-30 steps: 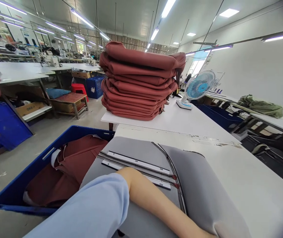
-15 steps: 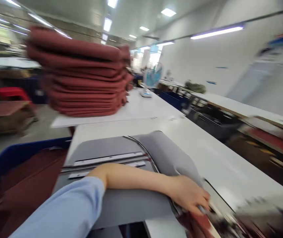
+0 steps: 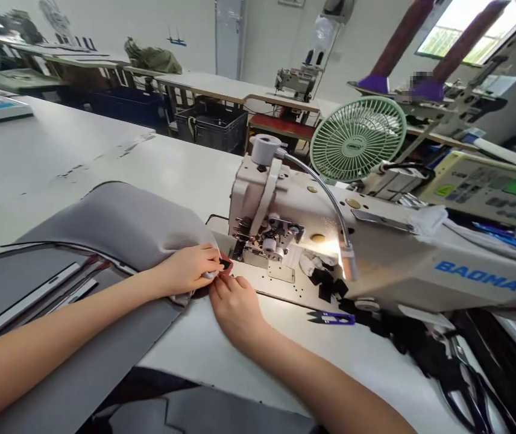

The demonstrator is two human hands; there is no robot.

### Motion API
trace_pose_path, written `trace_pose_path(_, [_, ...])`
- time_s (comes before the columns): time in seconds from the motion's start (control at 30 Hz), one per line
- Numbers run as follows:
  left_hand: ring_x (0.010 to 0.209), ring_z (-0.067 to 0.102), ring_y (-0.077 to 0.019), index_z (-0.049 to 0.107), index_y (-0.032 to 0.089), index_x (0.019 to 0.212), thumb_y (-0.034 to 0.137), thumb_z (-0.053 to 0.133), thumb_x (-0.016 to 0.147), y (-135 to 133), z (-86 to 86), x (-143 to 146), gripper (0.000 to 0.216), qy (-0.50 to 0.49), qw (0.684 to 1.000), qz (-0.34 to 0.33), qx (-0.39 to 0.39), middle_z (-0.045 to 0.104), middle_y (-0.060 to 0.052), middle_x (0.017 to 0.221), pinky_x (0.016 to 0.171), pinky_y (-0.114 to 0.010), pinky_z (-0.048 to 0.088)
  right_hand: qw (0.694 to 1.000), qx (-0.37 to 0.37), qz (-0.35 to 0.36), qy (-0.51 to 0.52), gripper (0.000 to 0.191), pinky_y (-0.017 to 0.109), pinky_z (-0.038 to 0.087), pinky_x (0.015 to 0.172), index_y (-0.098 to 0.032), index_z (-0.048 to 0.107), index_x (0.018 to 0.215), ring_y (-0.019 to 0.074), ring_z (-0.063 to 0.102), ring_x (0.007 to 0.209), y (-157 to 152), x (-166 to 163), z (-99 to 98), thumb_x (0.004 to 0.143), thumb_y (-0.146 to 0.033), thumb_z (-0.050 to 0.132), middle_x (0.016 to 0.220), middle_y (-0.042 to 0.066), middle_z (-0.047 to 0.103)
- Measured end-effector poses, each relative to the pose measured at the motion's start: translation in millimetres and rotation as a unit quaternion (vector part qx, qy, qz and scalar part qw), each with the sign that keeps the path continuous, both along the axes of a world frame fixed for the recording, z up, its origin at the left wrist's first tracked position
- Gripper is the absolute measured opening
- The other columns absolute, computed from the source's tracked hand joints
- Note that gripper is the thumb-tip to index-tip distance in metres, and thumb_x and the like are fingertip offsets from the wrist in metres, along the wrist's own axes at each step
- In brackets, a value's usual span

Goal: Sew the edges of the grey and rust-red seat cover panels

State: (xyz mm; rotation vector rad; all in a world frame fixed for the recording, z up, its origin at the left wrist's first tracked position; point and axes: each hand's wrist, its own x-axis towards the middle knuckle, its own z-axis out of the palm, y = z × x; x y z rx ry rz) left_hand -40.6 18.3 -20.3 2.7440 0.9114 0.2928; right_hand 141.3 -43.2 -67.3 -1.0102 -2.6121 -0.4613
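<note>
At left, a gray padded fabric panel (image 3: 117, 223) lies on the white desk (image 3: 81, 163), its edge running toward the presser foot (image 3: 258, 253). The left hand (image 3: 185, 271) pinches that edge and a red fabric strip (image 3: 227, 269) between its fingers (image 3: 208, 259). The right hand (image 3: 235, 310) sits just below, fingers pressed together, tips against the edge. Further right stand the BAOMA sewing machine (image 3: 285, 232), purple-handled thread snips (image 3: 333, 317) on the desk, and a green fan (image 3: 357, 138) behind the machine.

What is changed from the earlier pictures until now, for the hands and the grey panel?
The view turned from the stacked red-brown fabric pieces to a BAOMA sewing machine. The left hand moved forward from lying across the grey panel and now pinches its edge near the needle; the right hand is beside it at a red edge. White strips still lie on the panel.
</note>
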Motion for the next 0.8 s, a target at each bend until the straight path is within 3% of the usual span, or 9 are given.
trace_pose_path(0.17, [0.107,0.054,-0.0247,0.068,0.015,0.095,0.016,0.057,0.092,-1.4,-2.7,16.5,0.012,0.036,0.999,0.001,0.012,0.063,-0.007,0.098,0.087,-0.033,0.049,1.0,-0.001,-0.003,0.01,0.022,0.035,0.044,0.065,-0.009,0.066,0.088,0.0231,0.061,0.08,-4.2,8.2,0.8,0.094,-0.005,0.046,0.083,0.013,0.068])
trace_pose_path(0.23, [0.105,0.055,-0.0234,0.067,0.016,0.105,0.015,0.057,0.091,-1.8,-1.9,19.3,0.017,0.035,0.999,0.007,-0.009,0.063,-0.007,0.104,0.088,-0.034,0.049,0.999,0.022,-0.01,0.029,0.021,0.034,0.043,0.062,-0.008,0.066,0.088,0.0228,0.062,0.079,-6.5,11.6,2.3,0.092,-0.003,0.046,0.083,0.014,0.068])
trace_pose_path(0.33, [0.112,0.054,-0.0236,0.055,0.016,0.133,0.013,0.058,0.088,-2.4,0.6,20.4,0.045,0.042,0.998,0.028,-0.037,0.06,-0.009,0.118,0.092,-0.034,0.05,0.997,0.06,-0.008,0.055,0.022,0.033,0.044,0.062,-0.008,0.067,0.087,0.0246,0.066,0.085,-8.8,12.9,4.2,0.091,-0.004,0.046,0.086,0.016,0.07])
trace_pose_path(0.4, [0.115,0.052,-0.0251,0.052,0.016,0.138,0.014,0.056,0.089,-2.9,1.3,21.1,0.049,0.063,0.997,0.033,-0.039,0.058,-0.01,0.121,0.091,-0.034,0.05,0.995,0.069,-0.008,0.065,0.022,0.032,0.044,0.061,-0.009,0.066,0.084,0.0249,0.067,0.085,-9.0,12.0,5.0,0.091,-0.004,0.046,0.085,0.016,0.07])
trace_pose_path(0.57, [0.114,0.052,-0.0241,0.06,0.017,0.126,0.013,0.053,0.09,-5.1,-2.1,22.5,0.037,0.064,0.997,0.024,-0.028,0.059,-0.009,0.119,0.091,-0.034,0.051,0.994,0.069,-0.011,0.079,0.023,0.032,0.046,0.061,-0.009,0.066,0.083,0.0253,0.068,0.084,-7.6,9.8,5.8,0.09,-0.005,0.045,0.084,0.015,0.07])
trace_pose_path(0.8, [0.111,0.054,-0.0235,0.061,0.015,0.123,0.015,0.055,0.091,-5.3,-1.9,16.9,0.033,0.02,0.999,-0.021,-0.013,0.065,-0.008,0.117,0.097,-0.036,0.05,0.997,0.044,-0.004,0.07,0.023,0.035,0.047,0.064,-0.005,0.067,0.091,0.0296,0.069,0.093,-11.3,10.1,5.0,0.091,-0.006,0.044,0.093,0.022,0.071])
